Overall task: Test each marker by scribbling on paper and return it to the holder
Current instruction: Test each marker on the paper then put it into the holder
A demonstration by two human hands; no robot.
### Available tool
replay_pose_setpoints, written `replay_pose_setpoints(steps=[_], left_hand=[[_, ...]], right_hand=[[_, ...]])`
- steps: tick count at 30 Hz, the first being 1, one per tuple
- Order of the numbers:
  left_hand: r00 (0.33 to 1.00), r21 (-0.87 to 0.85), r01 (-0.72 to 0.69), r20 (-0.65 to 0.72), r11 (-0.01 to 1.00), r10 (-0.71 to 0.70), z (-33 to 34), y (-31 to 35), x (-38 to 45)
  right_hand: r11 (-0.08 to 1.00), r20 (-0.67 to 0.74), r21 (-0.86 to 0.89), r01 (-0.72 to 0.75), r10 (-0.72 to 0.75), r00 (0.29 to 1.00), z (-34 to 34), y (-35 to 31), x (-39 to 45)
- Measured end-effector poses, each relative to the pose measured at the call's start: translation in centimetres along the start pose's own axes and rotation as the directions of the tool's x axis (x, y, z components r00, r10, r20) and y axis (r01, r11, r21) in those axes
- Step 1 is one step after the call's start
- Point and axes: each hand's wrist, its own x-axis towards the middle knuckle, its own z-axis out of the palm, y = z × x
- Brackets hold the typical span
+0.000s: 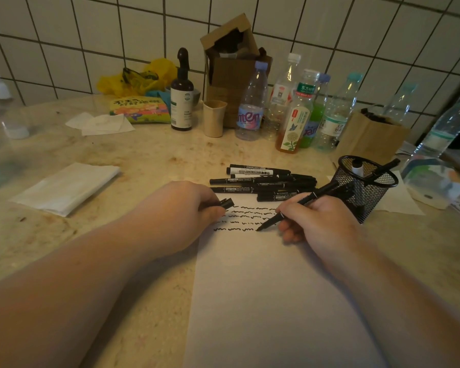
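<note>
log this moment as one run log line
right hand: scribbling with marker on paper | left hand: holds cap | holder: two markers

Marker test in progress: one black marker on paper, the rest beside the holder.

The uncapped black marker [300, 201] slants, tip touching the white paper [263, 288] at the end of the lowest of four wavy scribble rows [246, 217]. Its cap [227, 202] lies at the paper's left edge. A pile of capped markers [263, 183] lies across the paper's far edge. The black mesh holder [367, 184] stands upright right of the pile, containing two markers.
</note>
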Motion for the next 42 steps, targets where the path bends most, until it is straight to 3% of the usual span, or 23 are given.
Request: replay_pose_setpoints(steps=[21, 25, 30, 35, 42], left_hand=[[1.0, -0.01, 0.011, 0.008, 1.0, -0.011, 0.0, 0.0, 0.0], [1.0, -0.011, 0.004, 0.005, 1.0, -0.004, -0.1, 0.1, -0.1], [0.999, -0.034, -0.043, -0.006, 0.998, 0.043, -0.3, 0.6, -0.5], [0.998, -0.053, -0.06, 0.008, 0.997, 0.06, -0.4, 0.7, -0.5], [0.997, -0.07, -0.069, 0.035, 0.995, 0.072, -0.4, 0.8, -0.6]], right_hand=[[0.996, -0.049, -0.085, 0.025, -0.029, 0.998, -0.7, 0.1, 0.3], [0.995, -0.074, 0.085, 0.049, -0.043, 0.996, -0.5, -0.2, 0.2], [0.932, 0.047, 0.349, 0.094, -0.117, 0.992, -0.2, -0.9, -0.5], [0.892, 0.07, 0.446, 0.075, -0.118, 0.991, -0.2, -1.1, -0.5], [0.895, 0.093, 0.44, 0.079, -0.133, 0.987, -0.1, -1.1, -0.7]])
